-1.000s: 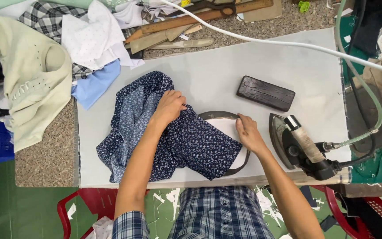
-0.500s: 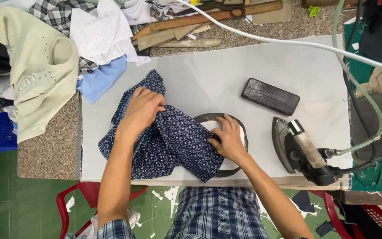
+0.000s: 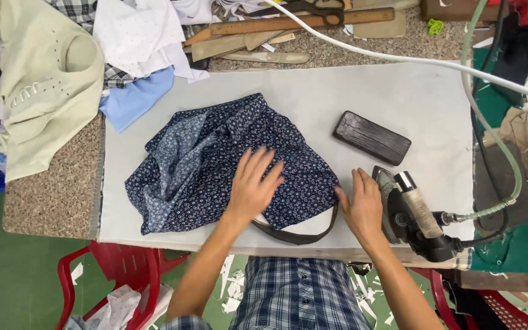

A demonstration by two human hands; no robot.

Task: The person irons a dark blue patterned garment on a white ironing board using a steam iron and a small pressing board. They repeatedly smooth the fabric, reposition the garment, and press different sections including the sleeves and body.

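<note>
On the far left a pale green shirt (image 3: 44,79) is lying over the stone counter (image 3: 50,195), and white and light blue cloths (image 3: 135,61) are piling up beside it. No boxes, labels or signs are showing anywhere; the only plain block is a dark brown wooden one (image 3: 371,137), sitting near the right side of the grey ironing pad (image 3: 349,91). The dark blue dotted garment (image 3: 215,159) is lying in the middle of the pad, and it is looking only partly flat: the right side is smooth, while the left side is bunching up with its lighter inside showing. The left hand (image 3: 253,183) is pressing down on it with fingers spread wide. The right hand (image 3: 363,205) is lying flat, fingers close together, at the cloth's right edge by a dark curved form (image 3: 304,235). The steam iron (image 3: 414,214) is resting just beside that hand, so the pressing seems not yet done.
</note>
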